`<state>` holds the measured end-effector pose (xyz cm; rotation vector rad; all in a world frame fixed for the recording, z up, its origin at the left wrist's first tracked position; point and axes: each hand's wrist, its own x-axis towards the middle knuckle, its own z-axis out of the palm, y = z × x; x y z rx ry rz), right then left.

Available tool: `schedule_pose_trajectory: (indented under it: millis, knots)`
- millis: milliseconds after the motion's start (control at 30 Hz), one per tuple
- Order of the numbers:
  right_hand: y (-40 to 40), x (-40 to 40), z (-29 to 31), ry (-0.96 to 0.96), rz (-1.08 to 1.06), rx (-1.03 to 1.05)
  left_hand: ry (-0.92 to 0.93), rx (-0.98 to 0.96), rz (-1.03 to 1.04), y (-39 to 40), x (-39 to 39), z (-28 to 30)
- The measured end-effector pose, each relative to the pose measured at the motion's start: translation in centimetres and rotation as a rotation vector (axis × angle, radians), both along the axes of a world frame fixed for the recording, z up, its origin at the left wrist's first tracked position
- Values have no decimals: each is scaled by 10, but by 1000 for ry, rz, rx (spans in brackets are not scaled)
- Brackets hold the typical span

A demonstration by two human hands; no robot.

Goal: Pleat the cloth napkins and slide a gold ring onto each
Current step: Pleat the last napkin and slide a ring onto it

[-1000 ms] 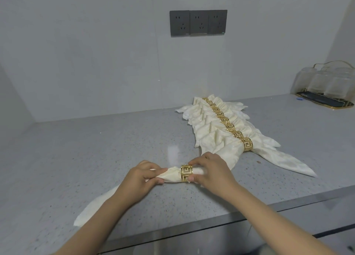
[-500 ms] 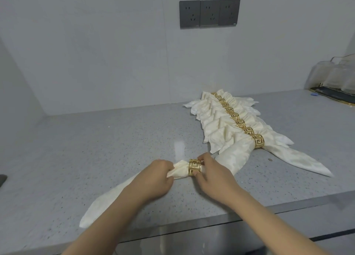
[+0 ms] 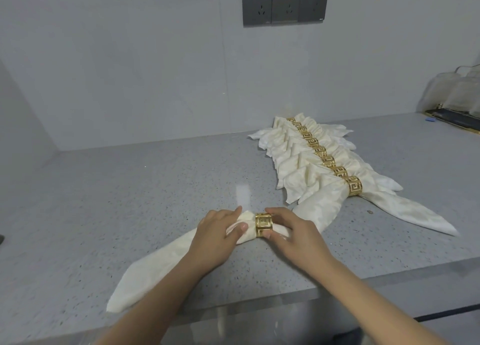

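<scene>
Gold ring (image 3: 264,225) round napkin (image 3: 166,256), both hands pinching

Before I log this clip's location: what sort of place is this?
Probably a kitchen or catering prep counter: a grey speckled countertop, a row of wall sockets above it, upturned glasses on a tray at the far right, and a row of ringed napkins.

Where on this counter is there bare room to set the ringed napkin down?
Bare counter lies left of the finished napkin row, back to the wall. Another patch lies between the row and the glass rack. It is crowded around both hands.
</scene>
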<state>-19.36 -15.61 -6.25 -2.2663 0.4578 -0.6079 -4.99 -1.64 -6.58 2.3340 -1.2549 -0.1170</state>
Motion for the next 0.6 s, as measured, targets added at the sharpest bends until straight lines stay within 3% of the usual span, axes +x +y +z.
schedule_pose_trajectory:
  millis: [167, 333, 600]
  knots:
    - [-2, -2, -1, 96, 51, -50, 102, -72, 58, -6, 2, 3]
    - [1, -2, -3, 32, -31, -62, 399, -236, 10, -6, 3, 11]
    - [-1, -2, -2, -2, 3, 12, 604, -227, -97, 3, 9, 19]
